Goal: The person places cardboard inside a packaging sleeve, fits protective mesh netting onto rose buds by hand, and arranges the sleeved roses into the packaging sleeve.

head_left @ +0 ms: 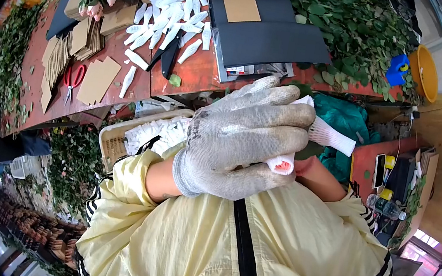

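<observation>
My left hand [241,138], in a grey-white work glove, is closed in front of my chest. Its fingers curl over flower buds in white foam net sleeves. At the thumb, a pink rose bud [283,166] shows in the open end of one sleeve. Another net sleeve [335,137] juts out to the right beyond the fingertips. Behind the glove lies my right hand [312,173]; only the wrist area shows, and its fingers are hidden.
Ahead, a red table [185,68] bears loose white net sleeves [170,15], red-handled scissors [73,82], cardboard pieces [99,80], a black sheet [273,46] and a leaf heap [355,27]. Below its edge sits a basket [110,142] of sleeves. A phone [379,170] lies right.
</observation>
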The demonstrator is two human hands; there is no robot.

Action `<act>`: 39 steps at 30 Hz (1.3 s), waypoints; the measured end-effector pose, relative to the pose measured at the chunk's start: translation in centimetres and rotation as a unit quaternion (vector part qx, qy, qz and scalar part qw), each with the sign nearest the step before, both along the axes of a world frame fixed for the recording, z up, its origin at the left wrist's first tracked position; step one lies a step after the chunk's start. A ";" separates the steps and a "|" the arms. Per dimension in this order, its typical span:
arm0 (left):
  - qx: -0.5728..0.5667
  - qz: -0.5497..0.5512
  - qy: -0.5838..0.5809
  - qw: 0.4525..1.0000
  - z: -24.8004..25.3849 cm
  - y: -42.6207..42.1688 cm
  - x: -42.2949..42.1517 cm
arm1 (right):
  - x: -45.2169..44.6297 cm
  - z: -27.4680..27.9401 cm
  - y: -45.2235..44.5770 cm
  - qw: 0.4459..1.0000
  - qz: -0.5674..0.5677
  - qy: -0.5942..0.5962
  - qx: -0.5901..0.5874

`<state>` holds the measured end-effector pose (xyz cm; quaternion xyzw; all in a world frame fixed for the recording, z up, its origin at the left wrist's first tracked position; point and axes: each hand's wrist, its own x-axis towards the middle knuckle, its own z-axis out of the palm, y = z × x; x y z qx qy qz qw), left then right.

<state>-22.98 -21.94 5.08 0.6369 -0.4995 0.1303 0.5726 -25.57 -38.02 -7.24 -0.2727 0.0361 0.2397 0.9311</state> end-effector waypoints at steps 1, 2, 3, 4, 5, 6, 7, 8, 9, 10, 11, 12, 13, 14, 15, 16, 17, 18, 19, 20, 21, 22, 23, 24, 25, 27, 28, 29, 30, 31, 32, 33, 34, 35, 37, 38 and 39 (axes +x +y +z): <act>0.023 -0.010 -0.006 1.000 0.1 0.1 0.0 | -0.1 0.3 -0.1 1.000 -0.004 -0.006 -0.001; 0.023 -0.011 -0.007 1.000 0.1 0.1 0.0 | -0.2 0.4 -0.3 1.000 -0.009 -0.012 -0.003; 0.020 -0.023 0.003 1.000 0.0 0.2 0.0 | -0.3 0.6 -0.4 1.000 -0.013 -0.018 -0.006; 0.018 -0.030 0.006 0.999 0.0 0.2 0.0 | -0.5 0.7 -0.6 1.000 -0.020 -0.023 -0.008; 0.016 -0.036 0.010 0.999 0.0 0.2 0.0 | -0.5 0.9 -0.9 0.999 -0.026 -0.030 -0.010; -0.009 -0.047 0.046 0.998 0.1 0.1 0.0 | -0.5 1.1 -1.1 0.999 -0.035 -0.037 -0.010; -0.024 -0.051 0.062 0.996 0.0 0.1 0.0 | -0.6 1.4 -1.5 0.998 -0.041 -0.045 -0.013; -0.038 -0.056 0.078 0.995 -0.1 0.0 0.0 | -0.8 1.8 -1.9 0.997 -0.052 -0.057 -0.016; -0.068 -0.037 0.116 0.990 -0.5 0.0 0.0 | -0.7 2.5 -2.3 0.996 -0.059 -0.071 -0.016; -0.072 -0.009 0.124 0.990 -1.1 0.1 0.0 | -0.8 2.8 -2.7 0.994 -0.067 -0.081 -0.020; -0.075 0.018 0.132 0.988 -1.4 0.2 0.1 | -0.7 3.4 -3.3 0.992 -0.076 -0.100 -0.023; -0.080 0.014 0.129 0.988 -1.6 0.2 0.2 | -0.8 3.9 -3.7 0.990 -0.082 -0.113 -0.026; -0.024 0.041 0.098 0.994 -1.6 0.2 0.4 | -0.5 4.0 -3.7 0.989 -0.083 -0.120 -0.028; 0.032 0.070 0.068 0.995 -1.4 0.1 0.4 | -0.7 4.2 -3.8 0.988 -0.084 -0.127 -0.033; 0.024 0.034 0.054 0.998 -0.5 -0.4 1.0 | -0.8 4.5 -3.8 0.987 -0.085 -0.132 -0.036; 0.022 0.037 0.054 0.998 -0.2 -0.6 0.9 | -0.8 4.4 -3.6 0.987 -0.083 -0.135 -0.039; 0.019 0.064 0.030 0.997 0.0 -0.7 0.7 | -0.8 4.2 -3.4 0.987 -0.080 -0.135 -0.042; 0.016 0.090 0.004 0.996 0.2 -0.9 0.7 | -0.8 3.9 -3.1 0.987 -0.080 -0.133 -0.045; -0.013 0.118 -0.028 0.993 -0.4 -1.3 0.8 | -0.8 3.3 -2.7 0.987 -0.080 -0.128 -0.047; -0.016 0.118 -0.029 0.992 -0.3 -1.3 0.7 | -0.7 2.9 -2.6 0.987 -0.081 -0.128 -0.050; 0.001 0.125 -0.026 0.992 -0.1 -1.2 0.5 | -0.5 2.6 -2.5 0.987 -0.080 -0.126 -0.053; 0.019 0.132 -0.023 0.991 0.0 -1.2 0.3 | -0.4 2.4 -2.4 0.988 -0.079 -0.124 -0.053; 0.012 0.139 -0.035 0.990 -0.2 -1.3 0.4 | -0.2 2.2 -2.3 0.988 -0.077 -0.123 -0.052; 0.012 0.140 -0.032 0.990 -0.3 -1.3 0.4 | -0.2 2.1 -2.3 0.988 -0.076 -0.121 -0.054; 0.014 0.137 -0.026 0.990 -0.4 -1.3 0.4 | -0.3 2.0 -2.2 0.989 -0.073 -0.119 -0.053; 0.015 0.134 -0.019 0.991 -0.5 -1.3 0.4 | -0.3 1.8 -2.1 0.989 -0.070 -0.117 -0.053; 0.023 0.132 -0.018 0.991 -0.5 -1.3 0.4 | -0.4 1.8 -2.2 0.990 -0.068 -0.114 -0.056; 0.031 0.131 -0.018 0.991 -0.6 -1.3 0.4 | -0.4 1.6 -2.2 0.990 -0.067 -0.112 -0.054; 0.031 0.131 -0.018 0.991 -0.6 -1.4 0.3 | -0.4 1.5 -2.2 0.990 -0.066 -0.110 -0.054; 0.018 0.138 -0.028 0.990 -0.6 -1.4 0.3 | -0.4 1.4 -2.1 0.990 -0.066 -0.109 -0.053; 0.006 0.144 -0.040 0.989 -0.6 -1.4 0.3 | -0.5 1.4 -2.2 0.991 -0.065 -0.107 -0.053; 0.006 0.144 -0.040 0.989 -0.6 -1.4 0.3 | -0.5 1.4 -2.2 0.991 -0.064 -0.107 -0.054; 0.010 0.138 -0.040 0.990 -0.6 -1.5 0.4 | -0.5 1.3 -2.2 0.991 -0.065 -0.105 -0.055; 0.014 0.132 -0.040 0.990 -0.6 -1.5 0.4 | -0.5 1.3 -2.3 0.991 -0.063 -0.103 -0.054; 0.022 0.132 -0.042 0.990 -0.5 -1.6 0.4 | -0.6 1.3 -2.3 0.991 -0.062 -0.103 -0.057; 0.029 0.133 -0.043 0.990 -0.5 -1.6 0.4 | -0.5 1.3 -2.2 0.991 -0.062 -0.101 -0.057; 0.029 0.132 -0.045 0.990 -0.5 -1.6 0.3 | -0.6 1.2 -2.3 0.992 -0.061 -0.099 -0.058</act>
